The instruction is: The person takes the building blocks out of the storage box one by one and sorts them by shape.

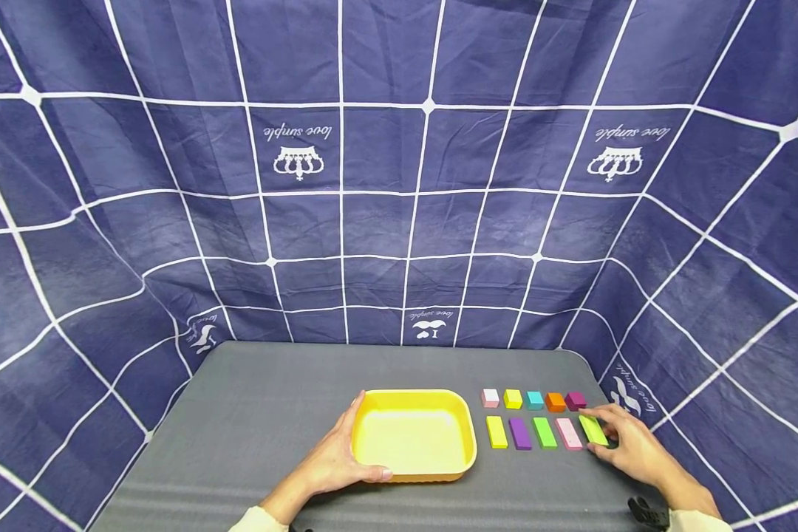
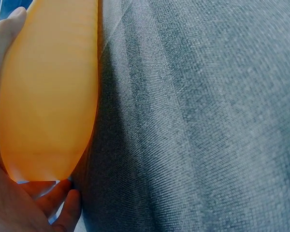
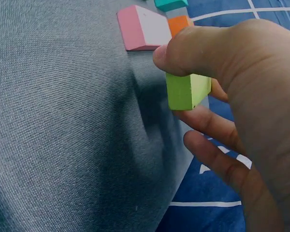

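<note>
My left hand (image 1: 335,459) grips the left end of a yellow plastic tray (image 1: 432,477), thumb along its near side and fingers around the far left corner. In the left wrist view the tray's orange-looking wall (image 2: 50,92) lies between thumb and fingers. On the right, my right hand (image 1: 633,445) pinches a lime-green rectangular block (image 1: 593,430) between thumb and fingers. The right wrist view shows the block's end face (image 3: 180,92) below the thumb. Beside it lies a pink block (image 1: 569,434), with a maroon cube (image 1: 575,401) just behind.
Green (image 1: 544,433), purple (image 1: 521,434) and yellow (image 1: 496,432) blocks continue the front row leftward. Behind stand an orange cube (image 1: 555,402), a teal cube (image 1: 535,400), a yellow cube (image 1: 513,399) and a pink-white cube (image 1: 490,398). A blue checked curtain (image 1: 386,229) surrounds the grey table (image 1: 259,414).
</note>
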`<state>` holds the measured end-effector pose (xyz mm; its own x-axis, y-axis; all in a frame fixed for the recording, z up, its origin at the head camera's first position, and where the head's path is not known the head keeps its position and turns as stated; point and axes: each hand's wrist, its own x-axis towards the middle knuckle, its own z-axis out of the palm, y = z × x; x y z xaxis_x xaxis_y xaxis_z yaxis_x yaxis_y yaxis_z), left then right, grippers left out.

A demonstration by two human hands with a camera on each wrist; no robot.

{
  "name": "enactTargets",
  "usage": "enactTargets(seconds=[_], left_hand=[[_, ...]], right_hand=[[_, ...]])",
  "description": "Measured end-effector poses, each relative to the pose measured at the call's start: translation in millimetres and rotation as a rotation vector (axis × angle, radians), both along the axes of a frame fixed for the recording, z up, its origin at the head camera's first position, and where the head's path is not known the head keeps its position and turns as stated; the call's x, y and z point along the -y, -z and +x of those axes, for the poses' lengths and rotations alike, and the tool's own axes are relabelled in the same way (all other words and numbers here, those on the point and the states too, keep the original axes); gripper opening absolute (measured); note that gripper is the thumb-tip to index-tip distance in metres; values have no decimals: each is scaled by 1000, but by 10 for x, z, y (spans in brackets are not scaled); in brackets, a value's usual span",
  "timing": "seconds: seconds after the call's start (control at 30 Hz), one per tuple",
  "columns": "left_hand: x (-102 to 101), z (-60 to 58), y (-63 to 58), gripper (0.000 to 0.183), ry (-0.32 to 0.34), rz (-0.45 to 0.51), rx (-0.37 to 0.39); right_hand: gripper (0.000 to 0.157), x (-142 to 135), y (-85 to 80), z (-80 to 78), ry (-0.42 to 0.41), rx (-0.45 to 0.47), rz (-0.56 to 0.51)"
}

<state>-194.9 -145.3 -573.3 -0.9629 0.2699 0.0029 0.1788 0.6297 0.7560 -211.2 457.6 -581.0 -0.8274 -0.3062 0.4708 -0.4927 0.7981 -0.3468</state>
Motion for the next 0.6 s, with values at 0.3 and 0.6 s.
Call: enactTargets(seconds=[0.3,0.6], left_hand=[[-8,-4,-1,156,8,4,-12],[-6,-3,2,157,0,-6,4]], right_hand=[[64,-25,76,-11,8,-1,16],[61,-23,112,-8,9,34,19]])
